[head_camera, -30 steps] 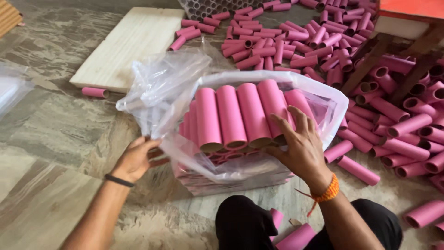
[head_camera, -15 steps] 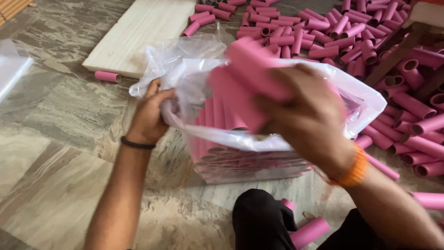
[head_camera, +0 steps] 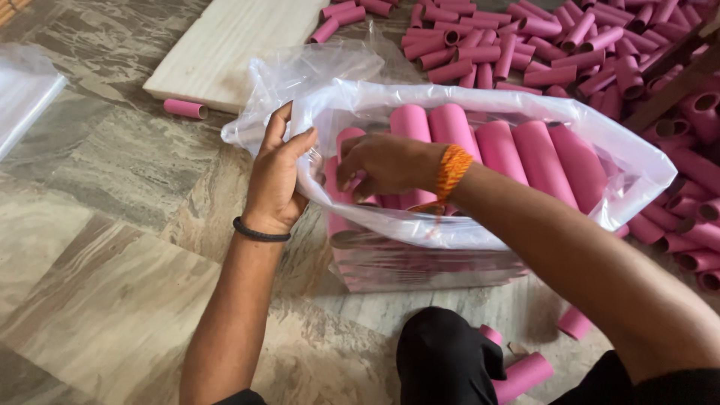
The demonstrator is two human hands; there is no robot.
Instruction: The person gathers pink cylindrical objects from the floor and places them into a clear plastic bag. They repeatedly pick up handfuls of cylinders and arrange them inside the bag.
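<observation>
Pink tubes (head_camera: 517, 154) lie side by side in a row inside a clear plastic bag (head_camera: 630, 161) that stands open on the marble floor (head_camera: 97, 247), directly in front of the person. The left hand (head_camera: 279, 176) grips the bag's near-left edge — fingers curled over the plastic, holding the mouth open. It wears a black band (head_camera: 259, 231) at the wrist. The right hand (head_camera: 379, 165) reaches down into the bag from the right, fingers bent over the leftmost tubes; whether it grasps one or only presses on them cannot be told. An orange thread (head_camera: 452, 171) circles that wrist. Beyond the bag, a loose heap of tubes (head_camera: 555, 45) covers the floor at top right, and more spill down the right side. A pale wooden board (head_camera: 232, 45) lies flat at top left, one stray tube (head_camera: 184, 109) just beside it. The person's dark-clothed knee (head_camera: 442, 356) shows at the bottom — two tubes near it.
</observation>
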